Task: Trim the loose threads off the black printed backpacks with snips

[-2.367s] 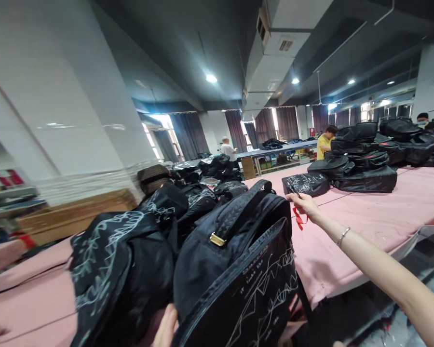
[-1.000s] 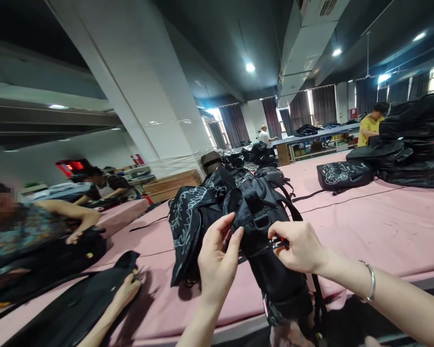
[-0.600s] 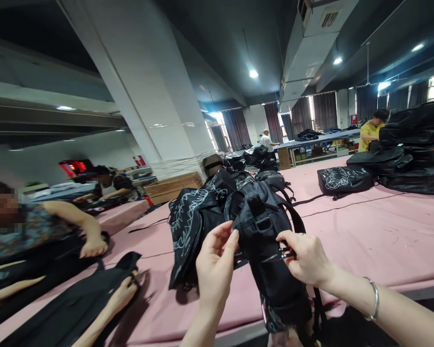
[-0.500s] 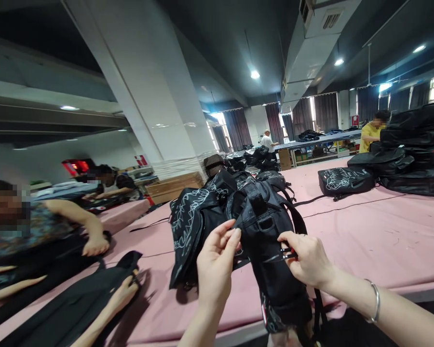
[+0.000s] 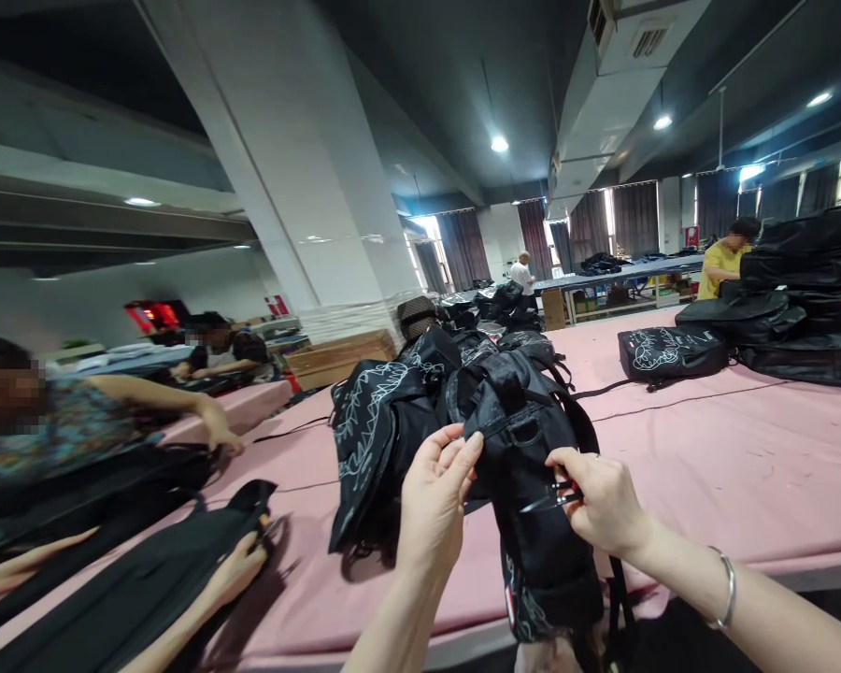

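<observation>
A black backpack (image 5: 533,551) hangs over the near edge of the pink-covered table, a strap loop on its upper part. My left hand (image 5: 434,495) pinches the upper left edge of this backpack between thumb and fingers. Gripped in my right hand (image 5: 606,500) is a pair of thread snips (image 5: 543,503), its blades pointing left across the dark fabric. The index finger and thumb of that hand rest against the right side of the backpack. Just left of it lies another black bag (image 5: 371,421) with white line drawings.
Pink cloth covers the table (image 5: 707,477). A patterned black bag (image 5: 673,350) and a stack of black bags (image 5: 805,290) stand at right. At left, co-workers' hands (image 5: 238,570) handle other black bags. A pillar (image 5: 308,187) rises behind.
My left hand has shifted slightly right along the backpack's edge. The snips are turned so their blades show more clearly. A co-worker's arm at left has reached further right.
</observation>
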### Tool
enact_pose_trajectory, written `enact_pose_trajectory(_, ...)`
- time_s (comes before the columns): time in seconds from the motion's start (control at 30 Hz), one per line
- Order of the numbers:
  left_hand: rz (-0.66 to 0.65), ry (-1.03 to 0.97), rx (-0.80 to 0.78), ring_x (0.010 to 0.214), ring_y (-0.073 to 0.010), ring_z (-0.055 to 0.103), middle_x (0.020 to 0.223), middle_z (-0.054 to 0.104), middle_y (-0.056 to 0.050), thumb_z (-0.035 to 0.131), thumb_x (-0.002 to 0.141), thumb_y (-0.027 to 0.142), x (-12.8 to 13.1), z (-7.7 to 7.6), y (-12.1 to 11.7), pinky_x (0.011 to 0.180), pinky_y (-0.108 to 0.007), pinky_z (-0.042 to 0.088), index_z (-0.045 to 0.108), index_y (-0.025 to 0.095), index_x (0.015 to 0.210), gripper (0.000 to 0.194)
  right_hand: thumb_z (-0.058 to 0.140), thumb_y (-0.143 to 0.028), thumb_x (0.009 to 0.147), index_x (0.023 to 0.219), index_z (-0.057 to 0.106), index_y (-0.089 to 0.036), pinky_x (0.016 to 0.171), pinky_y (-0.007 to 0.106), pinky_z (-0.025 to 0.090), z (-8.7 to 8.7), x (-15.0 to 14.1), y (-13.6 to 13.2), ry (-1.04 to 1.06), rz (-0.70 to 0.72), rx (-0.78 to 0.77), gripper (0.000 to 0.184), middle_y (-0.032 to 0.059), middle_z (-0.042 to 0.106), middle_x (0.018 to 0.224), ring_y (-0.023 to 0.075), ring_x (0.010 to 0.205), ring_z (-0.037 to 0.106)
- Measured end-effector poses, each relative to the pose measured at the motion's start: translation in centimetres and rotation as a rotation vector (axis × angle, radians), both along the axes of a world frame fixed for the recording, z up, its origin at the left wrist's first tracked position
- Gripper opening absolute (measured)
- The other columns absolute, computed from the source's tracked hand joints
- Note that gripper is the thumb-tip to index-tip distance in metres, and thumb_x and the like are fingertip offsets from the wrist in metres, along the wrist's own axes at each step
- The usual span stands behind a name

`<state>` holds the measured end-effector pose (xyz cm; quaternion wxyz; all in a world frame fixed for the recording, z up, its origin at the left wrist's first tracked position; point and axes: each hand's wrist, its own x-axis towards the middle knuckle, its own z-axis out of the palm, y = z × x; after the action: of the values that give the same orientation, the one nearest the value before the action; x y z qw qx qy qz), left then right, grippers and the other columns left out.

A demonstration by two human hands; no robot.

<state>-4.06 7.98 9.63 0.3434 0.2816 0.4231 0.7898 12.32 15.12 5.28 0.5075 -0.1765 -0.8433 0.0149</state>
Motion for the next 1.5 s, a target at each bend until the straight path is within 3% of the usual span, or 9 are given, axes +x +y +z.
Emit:
enact_pose_trajectory(0.17, -0.027, -0.071, 0.021, 0.057, -0.0036, 0.048, 0.073, 0.052, 0.003, 0.082, 0.041, 0.029, 0.0, 0.2, 0.1, 0.047, -0.012, 0.036, 0.046, 0.013, 0.095, 0.067, 0.037, -0.002, 0.056, 0.097, 0.051, -0.018, 0.060, 0.021, 0.033, 0.0, 0.0, -0.2, -0.007, -0.004, 0.024, 0.046, -0.0027, 0.054, 0.069, 0.0086, 0.062, 0.049)
enact_pose_trajectory(0.3, -0.070, -0.084, 0.017, 0.052, -0.0025, 0.043, 0.069, 0.048, 0.004, 0.081, 0.044, 0.030, 0.2, -0.3, -0.1, 0.045, -0.012, 0.033, 0.045, 0.014, 0.094, 0.064, 0.036, -0.002, 0.057, 0.097, 0.051, -0.017, 0.061, 0.021, 0.034, -0.2, 0.0, -0.4, -0.009, 0.008, 0.037, 0.045, -0.0014, 0.054, 0.070, 0.0094, 0.064, 0.049)
enact_pose_trajectory(0.5, -0.081, 0.039, 0.041, 0.064, -0.0051, 0.047, 0.077, 0.051, 0.000, 0.070, 0.063, 0.040, -0.1, -0.1, -0.6, 0.054, -0.014, 0.038, 0.051, 0.012, 0.089, 0.042, 0.036, -0.001, 0.057, 0.103, 0.051, -0.016, 0.060, 0.021, 0.033, -0.8, -0.1, -0.5, 0.006, -0.013, 0.052, 0.050, -0.0008, 0.055, 0.072, 0.0098, 0.064, 0.048)
enact_pose_trajectory(0.67, 0.001, 0.334, -0.076, 0.055, -0.0045, 0.041, 0.063, 0.048, 0.000, 0.073, 0.059, 0.039, -1.2, 0.8, -0.9, 0.049, -0.014, 0.032, 0.054, 0.008, 0.070, 0.037, 0.036, 0.000, 0.059, 0.103, 0.051, -0.015, 0.060, 0.022, 0.033, -1.2, -0.4, -1.0, -0.009, 0.008, 0.061, 0.049, 0.0001, 0.055, 0.073, 0.0109, 0.065, 0.046)
enact_pose_trajectory(0.87, -0.069, 0.347, -0.054, 0.053, -0.0061, 0.043, 0.060, 0.049, -0.002, 0.072, 0.057, 0.038, -1.9, 1.6, -1.8, 0.050, -0.016, 0.036, 0.056, 0.008, 0.063, 0.035, 0.034, -0.001, 0.059, 0.104, 0.052, -0.014, 0.059, 0.023, 0.034, -1.5, -0.7, -1.3, -0.006, -0.002, 0.101, 0.050, 0.0017, 0.055, 0.073, 0.0111, 0.064, 0.047)
enact_pose_trajectory(1.17, -0.149, 0.297, -0.023, 0.059, -0.0069, 0.045, 0.066, 0.049, -0.003, 0.071, 0.061, 0.037, -3.2, 0.1, -2.3, 0.055, -0.016, 0.040, 0.055, 0.008, 0.066, 0.033, 0.036, 0.000, 0.062, 0.106, 0.050, -0.017, 0.059, 0.022, 0.036, -1.8, -0.9, -1.9, -0.019, 0.026, 0.061, 0.050, -0.0002, 0.054, 0.072, 0.0108, 0.064, 0.048)
enact_pose_trajectory(1.33, -0.223, 0.207, -0.008, 0.066, -0.0096, 0.050, 0.072, 0.053, -0.005, 0.072, 0.061, 0.037, -3.0, -0.2, -2.7, 0.063, -0.020, 0.043, 0.058, 0.009, 0.073, 0.034, 0.049, -0.015, 0.076, 0.100, 0.050, -0.020, 0.058, 0.020, 0.038, 0.9, -0.3, -3.4, -0.112, -0.010, -0.229, 0.025, -0.0018, 0.055, 0.074, 0.0095, 0.064, 0.051)
enact_pose_trajectory(1.4, -0.210, 0.194, -0.013, 0.066, -0.0092, 0.050, 0.073, 0.054, -0.005, 0.071, 0.061, 0.037, -2.8, -0.2, -2.7, 0.062, -0.019, 0.043, 0.059, 0.009, 0.074, 0.034, 0.050, -0.026, 0.082, 0.106, 0.048, -0.019, 0.065, 0.021, 0.040, 2.7, -0.3, -3.9, -0.117, -0.012, -0.168, 0.025, 0.0008, 0.056, 0.089, 0.0099, 0.076, 0.053)
enact_pose_trajectory(1.5, -0.203, 0.171, -0.019, 0.067, -0.0088, 0.050, 0.075, 0.054, -0.004, 0.071, 0.062, 0.038, -2.7, -0.3, -2.7, 0.063, -0.019, 0.044, 0.057, 0.009, 0.074, 0.034, 0.042, -0.027, 0.088, 0.109, 0.049, -0.019, 0.069, 0.023, 0.038, 5.2, -0.9, -3.9, -0.138, -0.072, 0.073, 0.023, 0.0032, 0.055, 0.093, 0.0114, 0.081, 0.051)
